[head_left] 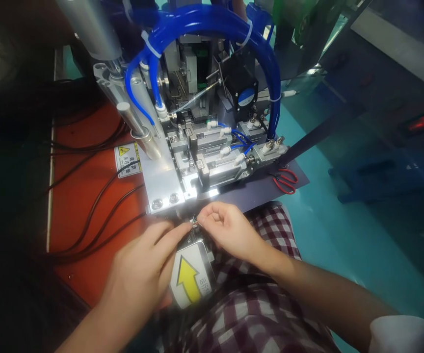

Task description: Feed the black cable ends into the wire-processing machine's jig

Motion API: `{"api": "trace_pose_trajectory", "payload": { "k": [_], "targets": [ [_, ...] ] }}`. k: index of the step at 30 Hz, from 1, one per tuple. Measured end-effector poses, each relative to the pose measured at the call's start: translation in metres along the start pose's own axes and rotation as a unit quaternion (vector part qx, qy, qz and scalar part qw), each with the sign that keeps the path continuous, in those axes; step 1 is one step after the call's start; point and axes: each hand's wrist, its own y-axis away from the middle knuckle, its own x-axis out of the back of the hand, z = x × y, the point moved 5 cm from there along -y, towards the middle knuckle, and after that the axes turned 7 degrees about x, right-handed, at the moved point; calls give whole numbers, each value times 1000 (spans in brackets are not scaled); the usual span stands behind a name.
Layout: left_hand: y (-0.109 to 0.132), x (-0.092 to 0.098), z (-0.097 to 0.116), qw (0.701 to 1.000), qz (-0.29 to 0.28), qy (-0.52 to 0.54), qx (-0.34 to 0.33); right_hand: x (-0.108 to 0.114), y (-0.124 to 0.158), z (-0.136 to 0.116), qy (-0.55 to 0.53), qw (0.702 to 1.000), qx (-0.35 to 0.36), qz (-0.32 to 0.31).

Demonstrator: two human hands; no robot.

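My left hand (144,257) reaches in from the lower left, its index fingertip touching a tiny part (194,222) at the front of the machine (208,166). Just to the right, my right hand (226,223) has thumb and index finger pinched beside that same part. Thin pale wire ends seem to stick up between the fingertips, but what the pinch holds is too small to name. Below the fingertips sits a white label (191,274) with a yellow arrow, partly behind my left hand.
Thick blue hoses (212,19) arch over the machine. Black cables (101,206) cross the orange surface (75,181) at left. Red-handled pliers (286,180) lie on the dark plate to the right. A metal post (138,130) stands at the left of the machine.
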Motion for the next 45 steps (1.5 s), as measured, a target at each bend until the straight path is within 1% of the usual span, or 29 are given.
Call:
{"api": "trace_pose_trajectory", "payload": {
  "k": [2,6,10,13,15,17,20,24,26,29,32,36,38,40,42,45],
  "targets": [
    [1,-2,-1,1000,0,2,5,0,1,0,-5,1000,10,10],
    [2,-2,-1,1000,-3,8,10,-5,1,3,-50,998,33,34],
    [1,-1,0,1000,3,8,3,-6,-1,4,-65,996,48,39],
    [2,-1,-1,1000,3,5,3,-7,-3,5,-85,996,0,29],
    [4,-2,-1,1000,1,4,6,-9,-4,5,-118,992,-44,11],
    [4,-3,-1,1000,-1,5,8,-11,-5,4,-153,986,-70,-9],
    [2,-1,0,1000,0,8,3,-12,-6,5,-194,977,-82,-20],
    [-3,5,5,1000,3,-7,-22,-10,-4,10,-230,970,-76,-16],
    [-3,6,4,1000,2,-13,-24,-8,-3,10,-227,972,-65,-7],
    [0,2,0,1000,4,-9,-5,-6,-3,6,-186,981,-48,4],
    [2,-1,-1,1000,5,-3,1,-5,-4,2,-153,987,-46,12],
    [-3,4,3,1000,16,9,-8,-2,-6,2,-145,988,-37,22],
    [-6,8,4,1000,18,17,-11,-2,-6,3,-145,989,-33,11],
    [-6,10,4,1000,11,16,-15,-2,-5,4,-145,989,-40,-13],
    [-4,9,2,1000,-3,12,-18,-3,-5,6,-147,987,-51,-34],
    [0,6,-1,999,-27,9,-15,-4,-5,7,-157,985,-59,-46]
  ]
}}
